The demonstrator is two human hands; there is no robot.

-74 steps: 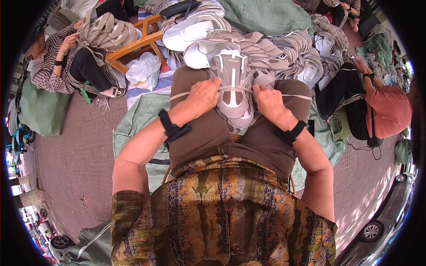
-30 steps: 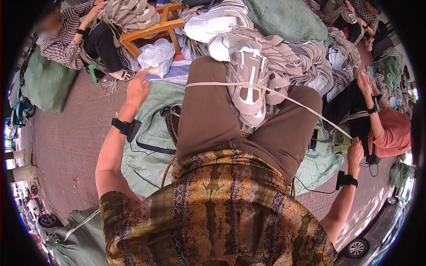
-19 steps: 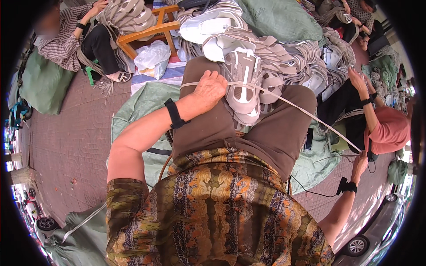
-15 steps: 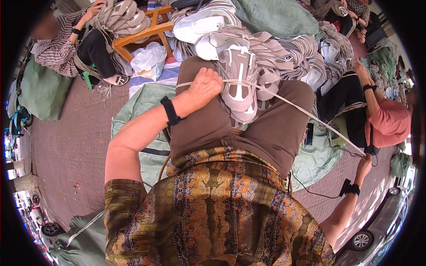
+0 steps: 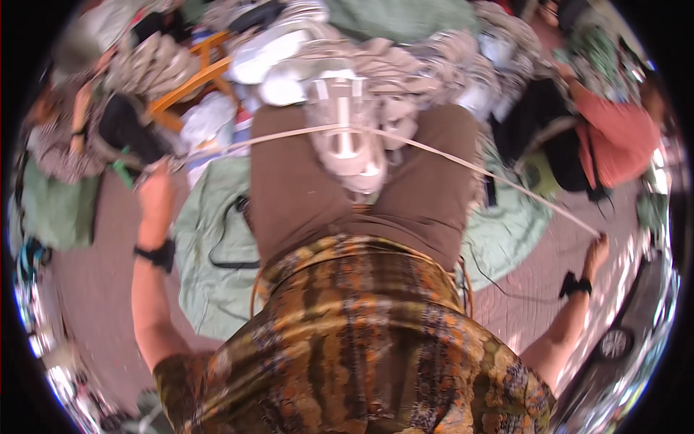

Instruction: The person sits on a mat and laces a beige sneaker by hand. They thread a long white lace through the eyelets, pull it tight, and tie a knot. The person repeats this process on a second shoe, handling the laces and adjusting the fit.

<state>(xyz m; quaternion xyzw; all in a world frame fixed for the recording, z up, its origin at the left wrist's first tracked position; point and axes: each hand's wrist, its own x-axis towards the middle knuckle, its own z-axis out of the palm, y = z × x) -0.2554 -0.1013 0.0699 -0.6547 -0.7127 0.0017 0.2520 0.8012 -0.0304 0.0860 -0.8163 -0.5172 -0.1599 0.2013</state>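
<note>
Between my knees stands a grey and white shoe upper (image 5: 359, 170), part of a stack of such pieces. A pale lace-like cord (image 5: 463, 160) crosses the upper and runs tautly out to both sides. My left hand (image 5: 156, 189), stretched far to the left and smeared by motion, is closed on one end of it. Far out to the right, my right hand (image 5: 597, 254) grips the other end, its arm nearly straight. Black bands circle both of my wrists.
Heaps of grey shoe uppers (image 5: 448, 61) lie beyond my knees, beside a wooden stool frame (image 5: 189, 84) and a white plastic bag (image 5: 207, 123). A green sheet (image 5: 210, 289) spreads beneath me. People sit at left and right; a pink-sleeved person (image 5: 618, 137) is near the right side.
My left hand has swung from beside the shoe upper out to the far left, drawing the cord with it. My right hand stays far right, still holding its end.
</note>
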